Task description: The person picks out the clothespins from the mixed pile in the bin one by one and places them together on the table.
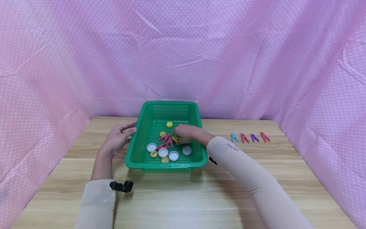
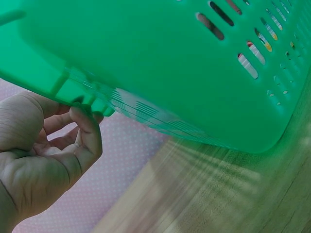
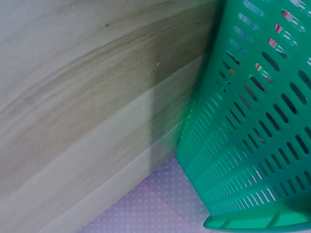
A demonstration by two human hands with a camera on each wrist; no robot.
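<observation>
A green plastic basket (image 1: 166, 166) with slotted walls stands on the table. My left hand (image 1: 117, 138) grips its left rim; in the left wrist view the thumb and fingers (image 2: 87, 128) curl at the rim's edge. My right hand (image 1: 186, 133) reaches over the right wall into the basket, its fingers around a yellow clothespin (image 1: 175, 139). Just left of that, pink clothespins (image 1: 164, 137) lie in a loose cluster. Around them are white bottle caps (image 1: 173, 156) and yellow bottle caps (image 1: 169, 124). The basket wall hides the right hand in the right wrist view.
To the right of the basket, a row on the wooden table (image 1: 177, 203) holds a blue clothespin (image 1: 234, 137), a purple clothespin (image 1: 254, 137) and two red-pink clothespins (image 1: 265, 136). A pink dotted cloth (image 1: 183, 51) hangs behind the table and at its sides.
</observation>
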